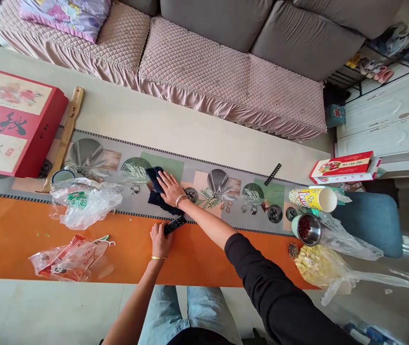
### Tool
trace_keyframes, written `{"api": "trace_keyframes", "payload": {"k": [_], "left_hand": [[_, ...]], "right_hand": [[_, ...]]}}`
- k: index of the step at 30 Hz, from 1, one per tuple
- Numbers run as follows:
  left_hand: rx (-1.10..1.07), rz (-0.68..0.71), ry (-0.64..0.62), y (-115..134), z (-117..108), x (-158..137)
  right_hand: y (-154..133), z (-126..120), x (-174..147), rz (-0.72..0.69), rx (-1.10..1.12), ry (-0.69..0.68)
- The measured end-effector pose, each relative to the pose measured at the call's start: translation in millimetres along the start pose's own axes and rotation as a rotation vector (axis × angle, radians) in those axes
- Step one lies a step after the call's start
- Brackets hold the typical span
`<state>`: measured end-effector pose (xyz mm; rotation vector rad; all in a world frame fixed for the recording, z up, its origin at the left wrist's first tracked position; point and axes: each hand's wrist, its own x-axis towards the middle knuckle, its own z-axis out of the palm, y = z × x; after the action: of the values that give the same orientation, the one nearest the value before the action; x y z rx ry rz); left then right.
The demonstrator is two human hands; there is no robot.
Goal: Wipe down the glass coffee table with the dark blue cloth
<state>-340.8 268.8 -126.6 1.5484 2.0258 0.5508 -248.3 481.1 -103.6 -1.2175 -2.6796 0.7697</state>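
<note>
My right hand (170, 189) lies flat, fingers stretched out, on a dark navy cloth (166, 207). The cloth is bunched on the grey patterned table runner (197, 165). Close to the orange front strip of the table, my left hand (160, 239) is closed around one end of a black remote control (175, 224), which points up and to the right, just below the cloth. A second long, black remote-like object with a row of marks (273, 174) rests farther right on the runner's far edge.
At left are a red gift box (42, 129), a wooden stick (69, 124), a clear plastic bag (89, 203) and a red-printed bag (75, 258). At right stand a popcorn cup (312, 199), a metal cup (308, 229), a bag of yellow snacks (319, 268) and a red box (346, 167).
</note>
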Motion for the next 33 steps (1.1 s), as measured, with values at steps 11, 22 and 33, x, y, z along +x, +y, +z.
{"api": "trace_keyframes", "payload": {"k": [11,22,33], "left_hand": [[-0.036,0.203,-0.155,-14,-9,2],[0.327,0.438,-0.015,-31,-11,5],[0.360,0.473,0.013,-32,-3,0]], "right_hand": [[127,-30,-219,0.463,-0.234,0.043],[220,-29,-293,0.984,-0.275,0.375],[204,-49,-105,0.922,-0.282,0.363]]}}
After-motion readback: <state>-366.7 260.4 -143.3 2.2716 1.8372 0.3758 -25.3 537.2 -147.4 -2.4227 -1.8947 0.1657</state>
